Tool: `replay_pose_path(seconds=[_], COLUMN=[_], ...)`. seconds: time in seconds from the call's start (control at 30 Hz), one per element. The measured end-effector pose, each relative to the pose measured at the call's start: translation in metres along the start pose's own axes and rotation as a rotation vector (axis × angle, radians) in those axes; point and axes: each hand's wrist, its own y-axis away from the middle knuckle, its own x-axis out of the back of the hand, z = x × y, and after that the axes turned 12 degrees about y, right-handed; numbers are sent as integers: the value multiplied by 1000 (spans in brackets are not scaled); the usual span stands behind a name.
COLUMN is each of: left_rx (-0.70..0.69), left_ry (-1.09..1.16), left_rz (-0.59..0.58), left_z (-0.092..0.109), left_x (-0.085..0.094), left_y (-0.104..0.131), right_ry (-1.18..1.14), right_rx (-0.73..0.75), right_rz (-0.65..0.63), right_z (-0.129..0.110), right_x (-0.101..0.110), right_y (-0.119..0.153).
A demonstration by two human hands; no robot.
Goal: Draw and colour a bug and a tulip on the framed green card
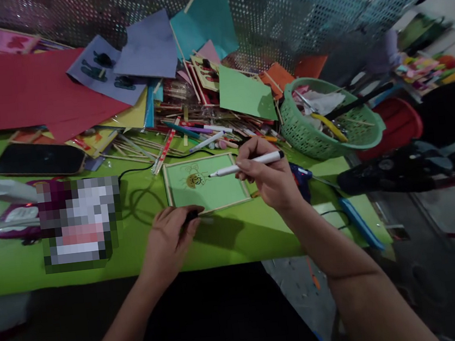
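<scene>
A light green card with a thin wooden stick frame lies on the green table. A small drawing with a brownish-yellow round part is on its upper half. My right hand grips a white marker, its tip at the card just right of the drawing and its dark end pointing right. At the card's lower left edge, my left hand is closed around a small dark object, possibly a marker cap, partly hidden by the fingers.
Behind the card are sticks, pens and coloured paper. A green basket of tools stands at the back right. A black phone lies at the left, beside a cable. Right of my right hand is a blue glue gun.
</scene>
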Motion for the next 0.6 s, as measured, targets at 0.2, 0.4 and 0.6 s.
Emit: replay_pose_path(seconds=[0.2,0.4,0.6], left_rx=[-24,-46,-100], left_ry=[-25,-50,-113], left_rz=[31,49,37], left_z=[6,15,22], left_x=[-7,-14,-15], left_y=[-5,-6,-2], right_ry=[-51,-16,-4], right_rx=[-82,-126,-143], right_rz=[-72,-87,-100], right_z=[-11,-7,-5], right_x=[1,-1,-1], right_y=[27,48,56])
